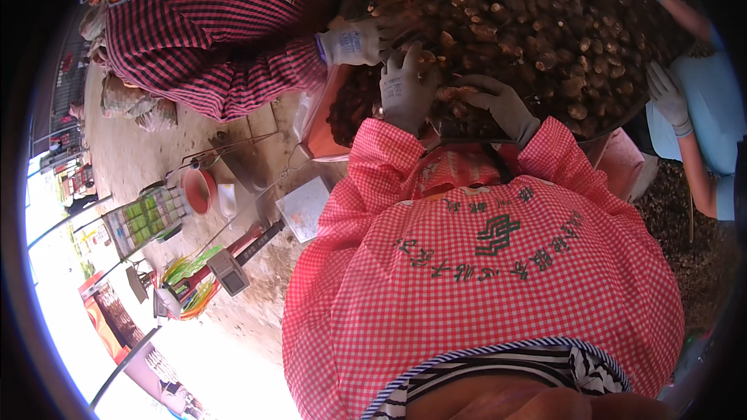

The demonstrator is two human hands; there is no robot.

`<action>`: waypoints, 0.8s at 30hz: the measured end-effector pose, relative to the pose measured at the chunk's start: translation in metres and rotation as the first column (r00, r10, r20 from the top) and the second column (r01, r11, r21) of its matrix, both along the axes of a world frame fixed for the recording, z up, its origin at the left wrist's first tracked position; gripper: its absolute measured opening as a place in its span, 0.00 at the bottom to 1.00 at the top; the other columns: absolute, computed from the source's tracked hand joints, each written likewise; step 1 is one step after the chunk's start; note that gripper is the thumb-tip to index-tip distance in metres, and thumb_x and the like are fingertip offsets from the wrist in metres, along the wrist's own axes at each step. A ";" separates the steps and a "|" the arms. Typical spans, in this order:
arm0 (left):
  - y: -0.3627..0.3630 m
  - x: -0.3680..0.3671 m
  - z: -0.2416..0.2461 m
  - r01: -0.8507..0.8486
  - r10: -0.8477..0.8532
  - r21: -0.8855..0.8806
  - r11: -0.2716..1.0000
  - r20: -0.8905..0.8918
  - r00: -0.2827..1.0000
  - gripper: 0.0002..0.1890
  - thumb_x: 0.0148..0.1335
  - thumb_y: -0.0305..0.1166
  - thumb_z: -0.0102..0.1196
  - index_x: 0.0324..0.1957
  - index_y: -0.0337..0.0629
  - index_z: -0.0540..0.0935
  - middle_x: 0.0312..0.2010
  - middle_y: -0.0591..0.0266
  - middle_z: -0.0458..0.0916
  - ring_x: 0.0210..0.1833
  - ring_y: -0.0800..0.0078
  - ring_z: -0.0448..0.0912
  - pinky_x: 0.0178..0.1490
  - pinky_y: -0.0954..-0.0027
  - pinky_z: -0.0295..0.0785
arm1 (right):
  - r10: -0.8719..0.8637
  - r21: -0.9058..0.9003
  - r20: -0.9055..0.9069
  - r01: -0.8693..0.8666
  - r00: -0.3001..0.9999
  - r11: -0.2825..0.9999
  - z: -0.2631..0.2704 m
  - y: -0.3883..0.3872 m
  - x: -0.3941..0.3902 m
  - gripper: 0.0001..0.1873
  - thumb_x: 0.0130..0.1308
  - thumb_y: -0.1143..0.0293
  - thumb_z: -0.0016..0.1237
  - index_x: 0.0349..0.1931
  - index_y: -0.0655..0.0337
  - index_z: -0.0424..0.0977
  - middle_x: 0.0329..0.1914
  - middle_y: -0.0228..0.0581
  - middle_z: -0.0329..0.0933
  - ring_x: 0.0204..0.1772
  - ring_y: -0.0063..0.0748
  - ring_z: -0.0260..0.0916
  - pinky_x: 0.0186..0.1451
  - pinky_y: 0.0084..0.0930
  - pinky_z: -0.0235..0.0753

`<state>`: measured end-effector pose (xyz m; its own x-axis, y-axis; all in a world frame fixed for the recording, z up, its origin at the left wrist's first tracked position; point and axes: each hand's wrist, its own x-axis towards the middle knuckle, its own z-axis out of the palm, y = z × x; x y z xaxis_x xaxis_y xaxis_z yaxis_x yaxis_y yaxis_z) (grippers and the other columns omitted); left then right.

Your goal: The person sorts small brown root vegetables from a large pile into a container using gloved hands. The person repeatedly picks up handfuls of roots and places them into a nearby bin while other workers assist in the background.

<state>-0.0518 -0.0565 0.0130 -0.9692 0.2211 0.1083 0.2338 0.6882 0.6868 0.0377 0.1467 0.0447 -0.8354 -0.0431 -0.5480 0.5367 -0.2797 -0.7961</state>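
A heap of brown, rough-skinned tubers (525,41) lies on a broad dark surface in front of me. My left hand (402,90), in a grey-white coated glove, is at the heap's near left edge. Its fingers are bent beside a tuber at the fingertips; I cannot tell whether they grip it. To its right, my right hand (506,106) wears a similar glove and pinches a reddish-brown tuber (456,94) between thumb and fingers. A thin pinkish item by those fingers is too blurred to name. Dark loose pieces (349,104) lie below and left of my left hand.
A co-worker's gloved hand (356,42) works close to my left hand. Another person's gloved hand (667,96) rests at the heap's right edge. A red plastic-like container (328,128) stands below the surface. A platform scale (306,207) and a red bucket (199,191) stand on the floor leftward.
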 end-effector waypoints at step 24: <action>-0.015 0.063 -0.020 0.273 -0.320 -0.189 0.943 -0.300 0.899 0.30 0.65 0.46 0.68 0.69 0.61 0.82 0.72 0.48 0.75 0.76 0.42 0.69 0.78 0.38 0.62 | 0.358 0.977 0.026 -0.100 0.933 0.189 0.001 0.020 0.036 0.33 0.67 0.66 0.57 0.74 0.56 0.73 0.75 0.50 0.76 0.74 0.57 0.76 0.73 0.47 0.78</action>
